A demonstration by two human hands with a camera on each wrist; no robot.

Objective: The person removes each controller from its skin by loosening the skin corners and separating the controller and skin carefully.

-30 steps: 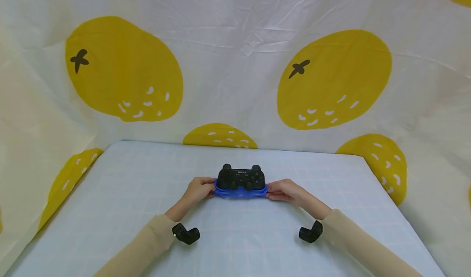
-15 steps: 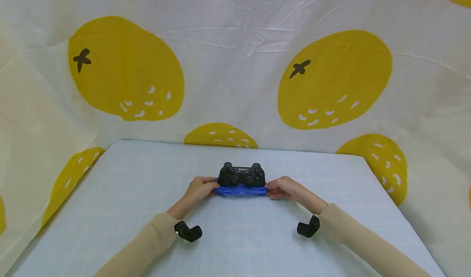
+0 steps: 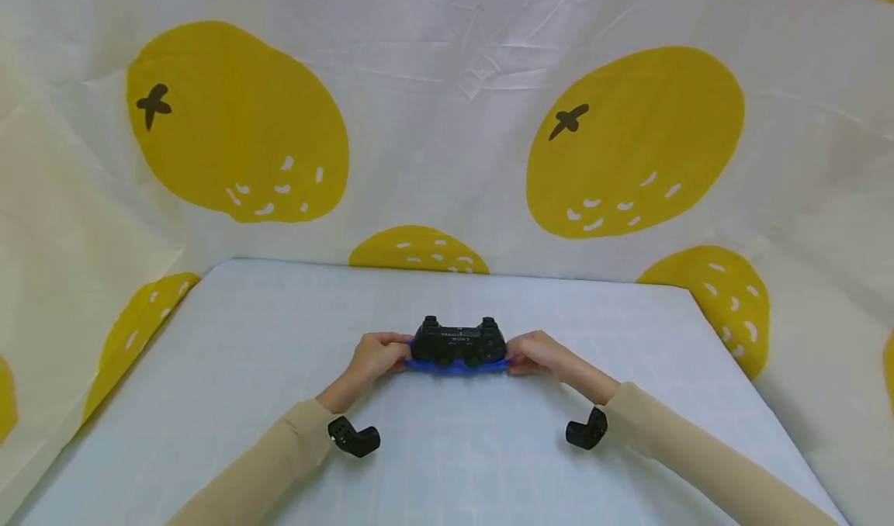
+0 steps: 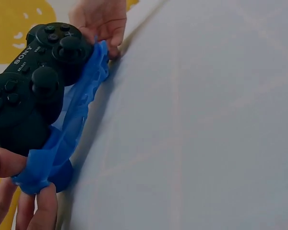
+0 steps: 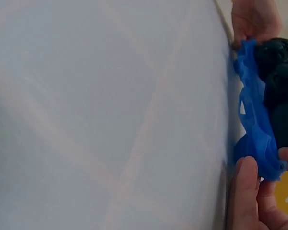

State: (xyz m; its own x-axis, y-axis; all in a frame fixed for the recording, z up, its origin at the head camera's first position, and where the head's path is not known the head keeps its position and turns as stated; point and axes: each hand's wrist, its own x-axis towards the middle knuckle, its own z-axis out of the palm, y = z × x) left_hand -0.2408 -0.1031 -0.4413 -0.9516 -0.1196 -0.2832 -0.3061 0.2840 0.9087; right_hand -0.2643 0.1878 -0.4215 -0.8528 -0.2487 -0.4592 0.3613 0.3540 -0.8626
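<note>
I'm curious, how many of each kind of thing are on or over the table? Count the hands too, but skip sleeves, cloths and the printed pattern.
Game controllers: 1, the black controller
Flexible pieces: 1, the blue piece
Wrist cameras: 2, the left camera and the right camera
Hands: 2, the left hand and the right hand
Total: 6

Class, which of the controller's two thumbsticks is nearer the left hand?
The left thumbstick, beside the SELECT label; the other thumbstick lies closer to the right hand.
</note>
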